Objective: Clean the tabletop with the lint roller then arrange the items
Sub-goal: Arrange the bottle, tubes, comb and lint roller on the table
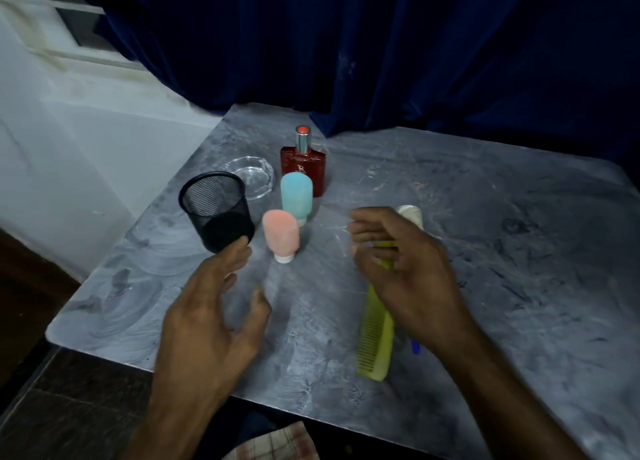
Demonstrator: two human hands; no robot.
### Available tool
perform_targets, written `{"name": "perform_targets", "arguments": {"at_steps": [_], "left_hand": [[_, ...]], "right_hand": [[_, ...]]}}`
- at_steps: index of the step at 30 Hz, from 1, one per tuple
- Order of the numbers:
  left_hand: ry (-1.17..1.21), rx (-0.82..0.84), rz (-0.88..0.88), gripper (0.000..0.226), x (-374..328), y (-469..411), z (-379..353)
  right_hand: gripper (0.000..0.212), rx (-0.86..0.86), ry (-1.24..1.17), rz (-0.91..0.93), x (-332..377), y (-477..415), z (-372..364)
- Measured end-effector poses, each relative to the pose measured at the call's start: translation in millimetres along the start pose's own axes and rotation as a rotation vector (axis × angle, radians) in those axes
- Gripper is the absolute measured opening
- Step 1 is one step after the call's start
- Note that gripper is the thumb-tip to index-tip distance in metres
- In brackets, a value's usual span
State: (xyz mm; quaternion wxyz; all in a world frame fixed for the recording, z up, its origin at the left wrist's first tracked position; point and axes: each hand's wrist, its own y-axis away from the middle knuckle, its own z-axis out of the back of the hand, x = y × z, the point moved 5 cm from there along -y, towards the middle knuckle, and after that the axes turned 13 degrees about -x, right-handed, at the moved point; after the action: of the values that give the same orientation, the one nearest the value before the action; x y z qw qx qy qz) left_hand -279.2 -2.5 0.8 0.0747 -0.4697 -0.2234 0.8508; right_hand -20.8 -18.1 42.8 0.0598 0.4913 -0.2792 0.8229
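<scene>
While the grey marbled table [485, 251] carries everything, the right hand [408, 269] grasps a yellow-green plastic comb [375, 338] beside the white lint roller [412, 215]; the left hand [207, 314] hovers released near a black mesh cup [216, 211], with red perfume bottle [304, 168], blue [296, 196] and pink squeeze bottles [281, 236] standing behind.

Two bare hands in view, left hand [211, 307] and right hand [408, 269], each with bare forearm behind fingers. No sleeve on either forearm up to frame edge. No ring, watch or band visible near fingers or wrist. Nails short. Below left wrist, piece of checked cloth [273, 442], pale with reddish lines, likely garment.
</scene>
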Motion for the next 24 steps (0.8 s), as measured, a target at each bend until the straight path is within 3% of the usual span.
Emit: {"name": "perform_targets", "arguments": {"at_steps": [3, 7, 13, 20, 24], "left_hand": [[0.08, 0.012, -0.026, 0.044, -22.7, 10.8, 1.8], [0.122, 0.153, -0.062, 0.03, -50.9, 24.4, -31.2], [-0.049, 0.339, -0.164, 0.023, -73.4, 35.4, -82.8], [-0.284, 0.484, -0.186, 0.043, -75.2, 38.5, -111.4], [-0.371, 0.496, -0.198, 0.049, -72.1, 37.7, -115.9]], "right_hand": [[0.029, -0.096, -0.043, -0.049, -9.6, 6.2, 37.8], [0.027, -0.187, 0.062, -0.076, -23.9, 14.9, 70.4], [0.018, -0.256, 0.185, -0.14, -42.1, 28.1, 86.2], [0.006, -0.253, 0.298, -0.183, -51.5, 35.7, 84.4], [0.011, -0.22, 0.332, -0.227, -58.6, 36.2, 77.2]]}}
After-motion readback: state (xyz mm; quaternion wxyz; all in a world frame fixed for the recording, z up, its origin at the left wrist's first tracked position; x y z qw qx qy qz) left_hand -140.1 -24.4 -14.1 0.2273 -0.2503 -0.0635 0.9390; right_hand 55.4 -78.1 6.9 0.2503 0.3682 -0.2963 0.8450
